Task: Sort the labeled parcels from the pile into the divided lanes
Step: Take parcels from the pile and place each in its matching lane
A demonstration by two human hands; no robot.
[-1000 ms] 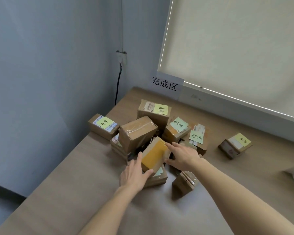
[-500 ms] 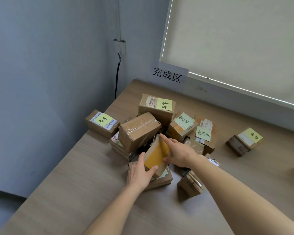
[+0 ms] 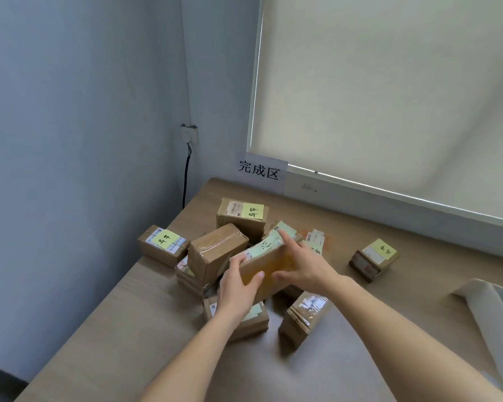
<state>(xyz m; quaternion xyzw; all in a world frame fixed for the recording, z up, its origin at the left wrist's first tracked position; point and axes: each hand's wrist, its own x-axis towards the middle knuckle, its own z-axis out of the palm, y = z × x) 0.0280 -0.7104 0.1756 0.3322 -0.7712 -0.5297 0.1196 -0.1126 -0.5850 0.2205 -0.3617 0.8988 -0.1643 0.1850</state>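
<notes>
You get soft daylight through the blind (image 3: 389,91) (upper right); faint shadows, slight blur, edges bowed.

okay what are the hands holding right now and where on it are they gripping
Both hold one parcel with a green label, lifted over the pile. The left hand grips its near left end; the right hand holds its right side, forefinger stretched over the top edge.

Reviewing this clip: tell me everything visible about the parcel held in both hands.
The held parcel is a brown cardboard box with glossy yellowish tape across its near face and a pale green handwritten note on top. It is tilted, raised above the pile at the table's middle. The left hand grips its near left end, thumb on the taped face; the right hand holds its right side, forefinger stretched past the top edge. The writing is illegible.
</notes>
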